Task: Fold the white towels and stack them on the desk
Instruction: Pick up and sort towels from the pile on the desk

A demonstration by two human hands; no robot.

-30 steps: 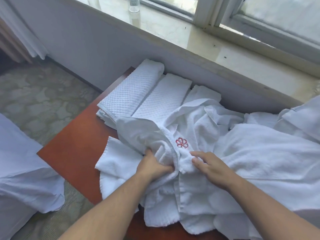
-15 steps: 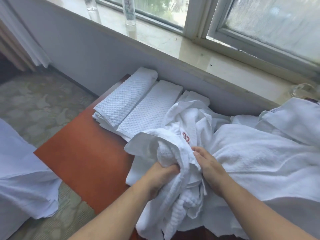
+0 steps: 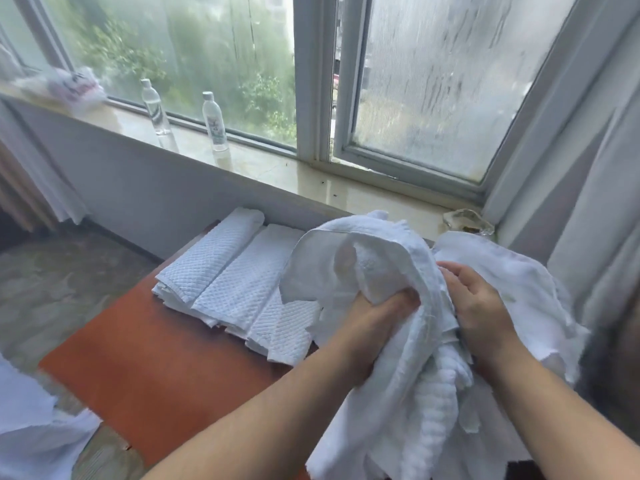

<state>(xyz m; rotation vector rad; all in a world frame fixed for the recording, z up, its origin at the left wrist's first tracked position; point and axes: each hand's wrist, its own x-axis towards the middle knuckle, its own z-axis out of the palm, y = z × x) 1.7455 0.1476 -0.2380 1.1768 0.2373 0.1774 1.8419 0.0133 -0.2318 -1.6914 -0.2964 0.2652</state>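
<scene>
Room with a wide window [image 3: 221,64], glass fogged and streaked, greenery outside. Pale stone sill [image 3: 311,174] runs beneath it. Grey curtain [image 3: 595,209] hangs at far right. Patterned carpet [image 3: 52,282] at left.

Reddish-brown desk [image 3: 138,358] stands against the wall under the sill. Bare wood shows on its near left part.

Bunched white towel [image 3: 381,258] is raised off the desk at centre right, crumpled, its loose end trailing down between the forearms toward the lower edge. More white cloth [image 3: 512,271] lies piled behind it at right.

Three folded waffle-weave towels [image 3: 239,278] lie side by side on the desk's far left part, touching, long sides parallel; the bunched towel overlaps the right one.

Left hand [image 3: 377,317] grips the bunched towel from below, fingers curled into the cloth. Right hand [image 3: 481,306] clutches the same towel just beside it, fingertips buried in the folds.

Two clear bottles [image 3: 214,123] stand upright on the sill, near each other. Glass dish [image 3: 467,221] sits at the sill's right end. Blurred plastic bag [image 3: 76,88] at the sill's far left.
</scene>
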